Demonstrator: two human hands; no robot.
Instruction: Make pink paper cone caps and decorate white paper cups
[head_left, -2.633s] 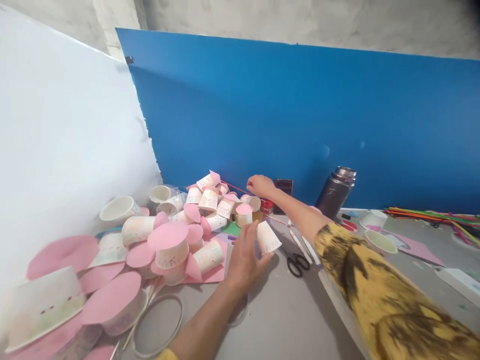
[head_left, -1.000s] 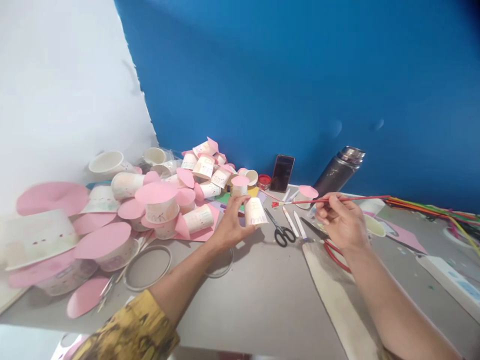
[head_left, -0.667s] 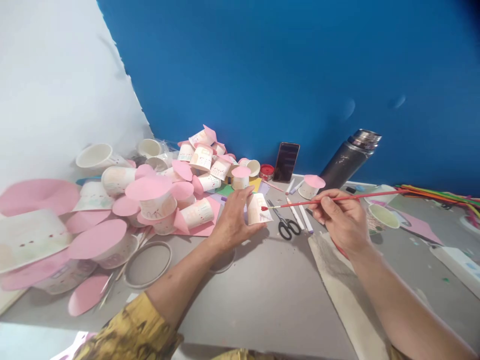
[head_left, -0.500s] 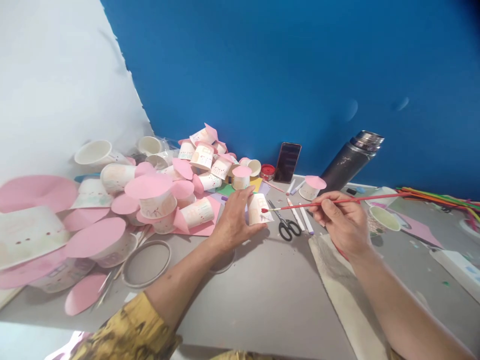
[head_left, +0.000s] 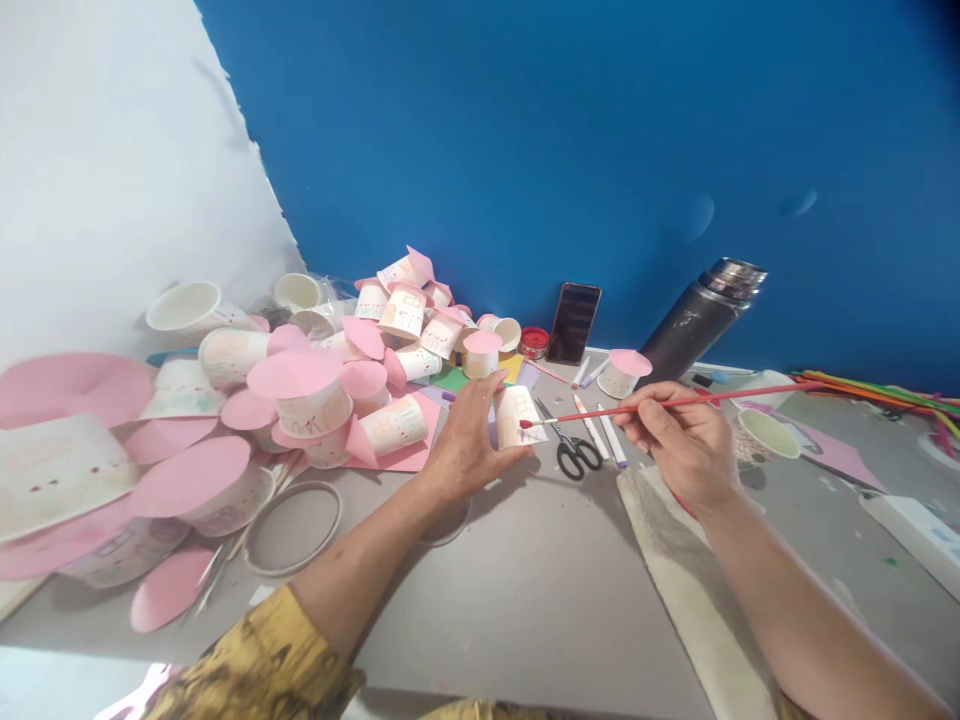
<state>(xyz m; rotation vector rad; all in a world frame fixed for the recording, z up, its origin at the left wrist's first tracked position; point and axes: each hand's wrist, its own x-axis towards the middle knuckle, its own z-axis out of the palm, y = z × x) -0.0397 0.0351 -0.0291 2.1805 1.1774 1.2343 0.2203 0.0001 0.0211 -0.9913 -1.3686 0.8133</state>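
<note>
A white paper cup [head_left: 513,408] with faint drawings on its side lies tipped in my left hand [head_left: 472,435], gripped between thumb and fingers. My right hand [head_left: 686,440] pinches a long red-handled paintbrush [head_left: 750,396]. The brush's red-coated tip touches or nearly touches the cup's side; I cannot tell which. Black-handled scissors [head_left: 576,456] lie on the table just right of the cup. Between the scissors and my right hand are white markers [head_left: 606,432]. Beneath my right wrist lies a stained cloth [head_left: 667,540].
Decorated cups with pink paper tops [head_left: 307,395] are heaped on the left. At the back stand a red paint jar [head_left: 534,342], a phone [head_left: 574,322], one pink-topped cup [head_left: 625,372] and a leaning dark flask [head_left: 701,315]. A ring-shaped lid [head_left: 292,528] lies left of my left forearm.
The brush tip has shifted slightly left and down along the cup's side. My left hand keeps the cup in nearly the same place.
</note>
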